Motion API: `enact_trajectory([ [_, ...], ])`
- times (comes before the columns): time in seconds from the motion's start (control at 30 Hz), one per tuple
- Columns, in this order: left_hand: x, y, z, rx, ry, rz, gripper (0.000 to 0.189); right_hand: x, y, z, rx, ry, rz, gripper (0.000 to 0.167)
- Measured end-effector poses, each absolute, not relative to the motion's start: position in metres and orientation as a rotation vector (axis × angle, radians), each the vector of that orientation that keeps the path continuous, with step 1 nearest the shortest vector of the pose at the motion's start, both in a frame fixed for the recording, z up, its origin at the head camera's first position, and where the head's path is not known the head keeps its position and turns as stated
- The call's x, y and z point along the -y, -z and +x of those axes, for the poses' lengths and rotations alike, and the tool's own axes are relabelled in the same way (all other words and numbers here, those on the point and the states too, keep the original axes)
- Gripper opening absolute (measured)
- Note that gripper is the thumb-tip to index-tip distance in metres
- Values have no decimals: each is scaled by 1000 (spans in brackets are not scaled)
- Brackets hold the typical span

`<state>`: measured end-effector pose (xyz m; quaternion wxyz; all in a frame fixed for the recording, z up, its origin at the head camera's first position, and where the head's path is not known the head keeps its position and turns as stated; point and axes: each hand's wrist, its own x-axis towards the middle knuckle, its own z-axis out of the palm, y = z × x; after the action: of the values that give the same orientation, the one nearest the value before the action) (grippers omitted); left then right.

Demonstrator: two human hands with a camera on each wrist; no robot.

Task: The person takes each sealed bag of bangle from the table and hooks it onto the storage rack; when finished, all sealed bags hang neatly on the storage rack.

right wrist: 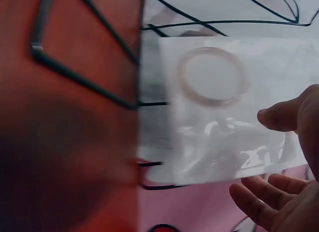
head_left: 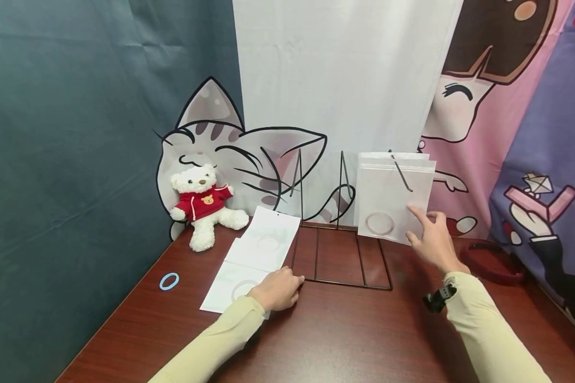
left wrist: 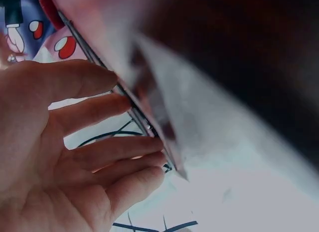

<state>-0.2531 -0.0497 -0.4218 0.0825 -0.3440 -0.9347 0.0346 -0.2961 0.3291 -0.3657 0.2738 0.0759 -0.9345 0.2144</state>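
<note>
A black wire rack [head_left: 347, 284] stands on the table, with upright hooks at its back. On its right hook hang white packets [head_left: 388, 205]; the front one shows a pale ring [right wrist: 213, 77]. My right hand [head_left: 433, 239] is at their right edge. In the right wrist view its thumb [right wrist: 279, 116] lies over the packet's face, and the fingers are spread apart below the edge. My left hand [head_left: 275, 290] rests its fingertips at the rack's front left corner, with fingers extended in the left wrist view. White packets [head_left: 254, 260] lie partly under that hand.
A white teddy bear [head_left: 203, 205] in a red hoodie sits at the back left. Near the left edge lies a light blue ring [head_left: 169, 281]. A dark red band [head_left: 493, 261] is at the right. A printed curtain [head_left: 345, 69] hangs close behind the rack.
</note>
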Motion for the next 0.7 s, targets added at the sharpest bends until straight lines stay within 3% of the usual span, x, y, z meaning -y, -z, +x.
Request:
enact_trajectory([
  [0.2,54,411,-268,2822,51,-1083,11,-332,393,-290,2561,-602,212,64],
  [0.47,80,413,-304,2796,438,-1164,19,-322,412,-289,2700,-523,383,49],
  [0.7,112,415,-333,2724,863,-928,21,-303,425,-284,2886,-393,570,43],
])
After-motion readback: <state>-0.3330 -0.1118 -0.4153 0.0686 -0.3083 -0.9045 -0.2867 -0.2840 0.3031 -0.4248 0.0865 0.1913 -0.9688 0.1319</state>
